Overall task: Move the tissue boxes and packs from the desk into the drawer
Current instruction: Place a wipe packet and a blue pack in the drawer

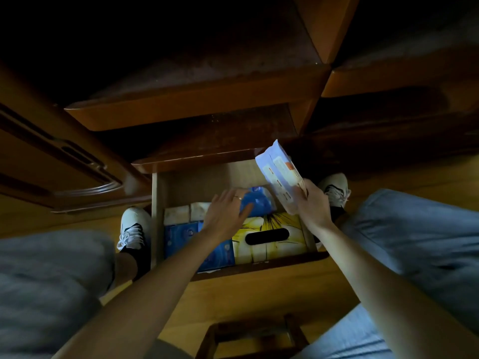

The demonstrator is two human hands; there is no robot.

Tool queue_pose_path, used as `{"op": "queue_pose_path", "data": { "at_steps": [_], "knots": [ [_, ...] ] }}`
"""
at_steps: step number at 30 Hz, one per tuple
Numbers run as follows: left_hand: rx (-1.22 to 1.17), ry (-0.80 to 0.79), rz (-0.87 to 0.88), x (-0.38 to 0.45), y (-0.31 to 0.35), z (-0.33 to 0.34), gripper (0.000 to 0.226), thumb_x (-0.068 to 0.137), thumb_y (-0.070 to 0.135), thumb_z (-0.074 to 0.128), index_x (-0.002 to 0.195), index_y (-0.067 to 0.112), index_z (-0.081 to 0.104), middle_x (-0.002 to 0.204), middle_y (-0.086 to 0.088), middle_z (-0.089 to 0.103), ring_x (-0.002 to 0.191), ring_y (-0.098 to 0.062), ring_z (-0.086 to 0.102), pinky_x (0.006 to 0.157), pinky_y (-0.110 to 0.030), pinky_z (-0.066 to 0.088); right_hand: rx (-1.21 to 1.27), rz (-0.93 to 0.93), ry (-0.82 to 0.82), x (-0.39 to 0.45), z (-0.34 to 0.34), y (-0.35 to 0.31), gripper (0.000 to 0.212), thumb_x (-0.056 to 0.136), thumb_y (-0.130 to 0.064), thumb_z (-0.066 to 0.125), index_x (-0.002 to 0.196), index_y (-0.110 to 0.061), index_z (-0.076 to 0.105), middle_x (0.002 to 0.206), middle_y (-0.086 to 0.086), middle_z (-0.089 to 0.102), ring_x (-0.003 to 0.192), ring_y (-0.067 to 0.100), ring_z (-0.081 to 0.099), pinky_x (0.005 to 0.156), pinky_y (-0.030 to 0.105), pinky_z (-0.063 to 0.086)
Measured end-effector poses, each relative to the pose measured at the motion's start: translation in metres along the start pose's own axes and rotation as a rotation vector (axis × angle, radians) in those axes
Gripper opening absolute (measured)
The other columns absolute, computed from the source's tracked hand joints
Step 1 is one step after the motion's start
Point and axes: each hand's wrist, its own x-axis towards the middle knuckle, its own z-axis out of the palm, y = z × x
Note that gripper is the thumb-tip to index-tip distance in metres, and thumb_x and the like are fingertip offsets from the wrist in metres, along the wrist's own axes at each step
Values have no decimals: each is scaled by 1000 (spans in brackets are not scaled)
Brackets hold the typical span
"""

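Note:
The bottom drawer (261, 263) is pulled out between my feet. Inside lie a yellow tissue box (269, 239) at the front right, blue packs (181, 239) at the front left, pale packs (186, 212) behind them and a blue pack (259, 200) at the back. My left hand (228, 212) rests with straight fingers on that back blue pack. My right hand (312, 203) grips a white tissue pack (278, 172) with orange print, tilted above the drawer's right rear corner.
Closed wooden drawers (197, 110) of the desk stack above the open one. A cabinet door (64, 161) stands to the left. My white shoes (134, 226) flank the drawer, my knees fill the sides, and a wooden stool (254, 338) sits below.

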Motion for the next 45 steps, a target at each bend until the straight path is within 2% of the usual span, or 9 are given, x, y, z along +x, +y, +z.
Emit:
{"op": "queue_pose_path", "data": {
  "at_steps": [5, 12, 17, 22, 28, 32, 38, 41, 45],
  "knots": [
    [-36, 1, -375, -6, -39, 6, 36, 100, 32, 50, 133, 16, 53, 126, -13, 54, 113, -33, 57, 83, -38, 44, -26, -42, -29, -3, 8, 8, 33, 106, -36, 48, 126, -13, 60, 116, 7, 72, 99, 24, 72, 70, 37, 61],
    [-130, -375, -229, 57, -21, 27, 48, 105, 28, 43, 153, 24, 41, 162, -14, 25, 149, -34, 25, 119, -43, 26, 101, -50, 78, 1, 0, 6, 34, 107, -32, 49, 137, -18, 58, 127, 3, 69, 113, 22, 67, 89, 51, 58],
    [-307, -454, -353, 66, 1, 53, 41, 103, 20, 51, 141, 4, 54, 151, -17, 46, 139, -33, 42, 112, -34, 33, 45, -95, 78, 3, 2, 8, 35, 108, -39, 46, 137, -24, 57, 124, -1, 71, 110, 20, 69, 86, 48, 58],
    [-578, -516, -254, 62, 14, 62, 37, 106, 22, 47, 140, 12, 58, 148, -12, 51, 133, -30, 49, 114, -40, 37, -80, -154, 59, 10, 10, 11, 29, 108, -44, 40, 123, -25, 56, 115, -4, 72, 98, 16, 70, 73, 46, 60],
    [-652, -129, -243, 43, 0, 30, 39, 103, 39, 48, 137, 24, 60, 136, 4, 62, 122, -15, 59, 100, -26, 41, -125, -216, 33, 11, 21, 10, 24, 108, -46, 40, 121, -33, 56, 108, -15, 67, 91, 6, 67, 61, 23, 51],
    [-1341, 67, -451, 24, -10, -10, 52, 90, 54, 62, 132, 22, 59, 118, 5, 70, 108, -14, 68, 95, -35, 55, -295, -406, -71, 6, 41, -8, 26, 110, -40, 39, 131, -36, 53, 97, -19, 62, 80, -2, 65, 59, 13, 44],
    [-1364, 252, -795, 18, -21, -39, 16, 91, 19, 71, 104, 10, 65, 99, -16, 74, 77, -22, 76, 65, -36, 63, -444, -688, -333, -24, 74, -48, 50, 104, -63, 34, 151, -47, 32, 148, -15, 47, 128, 13, 51, 91, 35, 52],
    [-1382, 333, -824, -3, -46, -38, 14, 92, 16, 70, 105, 14, 64, 100, -7, 74, 85, -20, 76, 69, -34, 62, -385, -528, -310, -25, 77, -52, 58, 100, -73, 30, 144, -40, 47, 143, -12, 54, 123, 9, 55, 86, 30, 46],
    [-1367, 426, -872, -21, -67, -43, 12, 94, 21, 69, 102, 21, 60, 103, -4, 73, 95, -23, 72, 72, -42, 62, -600, -205, -303, 3, 75, -40, 32, 103, -41, 52, 124, -20, 64, 119, 4, 68, 107, 22, 63, 84, 39, 54]
  ]
}}
